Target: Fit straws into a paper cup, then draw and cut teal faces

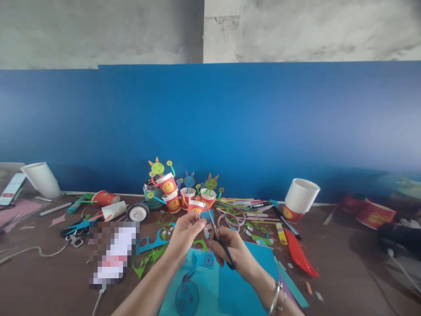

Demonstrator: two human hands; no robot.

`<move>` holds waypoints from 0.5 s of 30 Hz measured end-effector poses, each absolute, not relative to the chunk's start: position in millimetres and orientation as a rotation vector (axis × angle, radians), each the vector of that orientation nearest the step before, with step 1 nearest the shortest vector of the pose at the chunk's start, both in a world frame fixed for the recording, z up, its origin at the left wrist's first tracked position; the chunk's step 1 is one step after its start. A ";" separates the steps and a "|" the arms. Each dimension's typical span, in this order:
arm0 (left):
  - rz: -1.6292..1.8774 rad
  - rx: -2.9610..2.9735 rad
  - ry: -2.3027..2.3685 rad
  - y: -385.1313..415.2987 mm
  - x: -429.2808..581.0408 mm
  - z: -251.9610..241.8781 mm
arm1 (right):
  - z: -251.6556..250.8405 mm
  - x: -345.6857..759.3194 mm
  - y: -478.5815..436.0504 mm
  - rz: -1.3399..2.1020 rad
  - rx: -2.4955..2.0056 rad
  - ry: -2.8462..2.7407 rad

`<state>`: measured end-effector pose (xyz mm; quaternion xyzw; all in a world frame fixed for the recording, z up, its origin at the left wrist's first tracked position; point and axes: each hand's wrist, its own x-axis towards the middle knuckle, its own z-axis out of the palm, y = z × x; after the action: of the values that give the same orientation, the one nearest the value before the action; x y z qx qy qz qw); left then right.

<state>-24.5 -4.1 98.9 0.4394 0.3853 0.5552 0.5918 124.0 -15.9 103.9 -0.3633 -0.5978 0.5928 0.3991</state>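
Near the middle of the head view, my left hand (187,233) pinches a small blue paper piece (205,216). My right hand (234,248) is closed round the handles of black-handled scissors (226,253), whose blades point up beside the blue piece. Below both hands lies a light blue sheet (200,281) with a face and a small circle drawn on it. A darker blue sheet (238,287) is next to it on the right. Directly behind the hands stands a red and white paper cup (196,206).
Cups with paper animal figures (167,186) stand behind the hands. Straws, pens and green paper scraps (153,259) surround them. Stacked white cups (301,196), a glue stick (281,234) and a red object (298,254) are at right. A blurred-out item with a cable lies left.
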 end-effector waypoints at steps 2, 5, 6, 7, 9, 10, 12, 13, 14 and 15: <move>1.272 1.062 0.892 -4.2 -25.0 98.7 | 104.3 123.2 -16.0 1.497 -0.907 -1.508; 1.267 1.094 0.895 -3.2 -26.7 98.4 | 102.4 122.0 -16.1 1.486 -0.902 -1.488; 1.267 1.099 0.899 -2.8 -27.4 98.7 | 101.7 121.9 -16.2 1.485 -0.907 -1.482; 1.264 1.104 0.902 -2.3 -28.3 99.2 | 101.2 122.0 -16.2 1.485 -0.912 -1.481; 1.257 1.119 0.916 -1.6 -30.4 101.5 | 101.1 122.4 -16.2 1.483 -0.925 -1.489; 1.251 1.131 0.928 -1.4 -31.6 103.2 | 101.3 122.7 -16.2 1.482 -0.933 -1.496; 1.237 1.163 0.961 -1.0 -33.8 107.0 | 102.0 123.1 -16.1 1.482 -0.950 -1.513; 1.229 1.178 0.979 -0.9 -34.5 108.5 | 102.3 123.2 -16.0 1.481 -0.959 -1.519; 1.225 1.187 0.993 -0.8 -34.8 109.6 | 102.5 123.2 -15.9 1.480 -0.968 -1.523; 1.225 1.189 1.001 -0.7 -34.6 109.9 | 102.6 123.3 -15.9 1.478 -0.974 -1.525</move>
<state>-34.6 -0.7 109.9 0.5021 0.4229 0.5171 0.5492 123.3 -15.9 102.6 -0.3836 -0.6005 0.5821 0.3918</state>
